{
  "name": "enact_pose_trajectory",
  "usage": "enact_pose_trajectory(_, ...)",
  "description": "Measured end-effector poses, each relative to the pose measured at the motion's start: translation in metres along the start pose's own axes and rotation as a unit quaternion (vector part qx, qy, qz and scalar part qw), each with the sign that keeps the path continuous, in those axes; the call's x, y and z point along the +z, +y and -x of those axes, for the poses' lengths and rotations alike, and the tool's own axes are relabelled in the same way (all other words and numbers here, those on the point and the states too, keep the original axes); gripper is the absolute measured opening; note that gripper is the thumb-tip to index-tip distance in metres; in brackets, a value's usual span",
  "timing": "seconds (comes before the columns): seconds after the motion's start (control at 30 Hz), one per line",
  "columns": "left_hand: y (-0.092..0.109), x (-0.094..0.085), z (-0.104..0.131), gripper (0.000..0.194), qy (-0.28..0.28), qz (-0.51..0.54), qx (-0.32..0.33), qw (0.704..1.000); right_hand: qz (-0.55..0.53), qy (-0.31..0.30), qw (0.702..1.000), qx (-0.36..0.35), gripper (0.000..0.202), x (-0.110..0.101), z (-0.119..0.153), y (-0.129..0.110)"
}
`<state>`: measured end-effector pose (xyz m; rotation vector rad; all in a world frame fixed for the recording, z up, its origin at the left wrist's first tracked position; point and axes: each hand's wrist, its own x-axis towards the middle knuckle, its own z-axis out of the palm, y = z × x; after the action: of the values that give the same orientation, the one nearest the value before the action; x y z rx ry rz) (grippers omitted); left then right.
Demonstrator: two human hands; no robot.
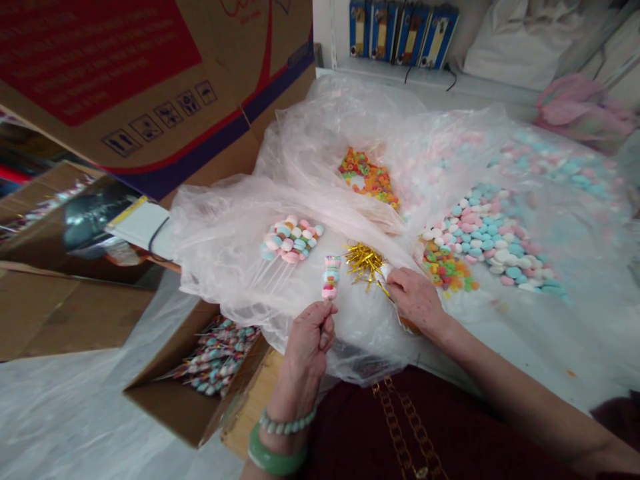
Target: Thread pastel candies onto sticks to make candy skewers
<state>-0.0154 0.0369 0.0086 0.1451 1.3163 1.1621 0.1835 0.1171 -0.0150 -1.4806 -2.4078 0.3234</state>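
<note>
At the lower centre of the frame, the left hand [313, 327] has its grip clamped on the thin stick of a wrapped candy skewer [330, 277], which stands out just above the fingertips, candy end toward the top of the frame; taking it low, below the sweets, probably spares the wrapper and leaves its neck within reach. Right of centre, the right hand [417, 297] bends in beside a loose heap of gold ties [365, 259], a strand running up to its fingers; the tips are hidden, so I cannot tell whether this grip is together on it. The heap lies between both hands, likely so that either can get at it. Left of it, bare marshmallow skewers [293, 238] lie side by side, sticks toward the lower left. Toward the right of the frame, marshmallows [490, 227] and gummy rings [447, 267] are piled on the desk [530, 360], and a clear plastic sheet [215, 220] spreads over much of it, perhaps to keep sweets clean. At lower left, an open carton [165, 408] holds many more skewers [220, 357].
</note>
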Motion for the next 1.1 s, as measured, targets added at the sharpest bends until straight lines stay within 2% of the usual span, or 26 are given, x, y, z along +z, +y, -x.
enact_pose_trajectory(0.2, -0.005, 0.004, -0.001, 0.027, -0.015, -0.027, -0.003, 1.0, 0.004, 0.099, 0.994, -0.041, 0.023, -0.005, 0.0, -0.003)
enact_pose_trajectory(0.3, -0.004, 0.004, -0.004, 0.027, -0.003, -0.021, -0.012, 1.0, -0.096, 0.122, 0.988, 0.0, 0.016, -0.002, -0.007, -0.008)
enact_pose_trajectory(0.4, -0.003, 0.008, -0.005, 0.024, 0.016, -0.016, -0.018, 1.0, -0.197, 0.127, 0.972, 0.026, 0.016, -0.004, -0.012, -0.025)
enact_pose_trajectory(0.47, -0.005, 0.013, -0.004, 0.025, 0.013, -0.019, -0.006, 1.0, -0.203, 0.12, 0.972, -0.017, 0.018, -0.007, -0.012, -0.044)
enact_pose_trajectory(0.57, -0.009, 0.022, -0.001, 0.031, -0.01, 0.001, 0.02, 1.0, -0.124, 0.092, 0.981, -0.118, 0.021, -0.009, -0.006, -0.075)
enact_pose_trajectory(0.63, -0.013, 0.024, 0.001, 0.034, -0.014, 0.019, 0.03, 0.999, -0.073, 0.081, 0.984, -0.142, 0.021, -0.005, -0.002, -0.087)
enact_pose_trajectory(0.9, -0.018, 0.014, -0.001, 0.032, -0.006, -0.004, 0.065, 0.998, -0.113, 0.06, 0.983, -0.133, 0.021, 0.004, -0.004, -0.084)
enact_pose_trajectory(1.0, -0.016, 0.013, -0.001, 0.034, 0.003, -0.018, 0.074, 0.997, -0.197, 0.033, 0.976, -0.087, 0.021, 0.006, -0.006, -0.084)
enact_pose_trajectory(1.1, -0.016, 0.012, -0.001, 0.034, 0.031, -0.037, 0.092, 0.995, -0.298, 0.001, 0.954, -0.012, 0.018, 0.014, -0.007, -0.083)
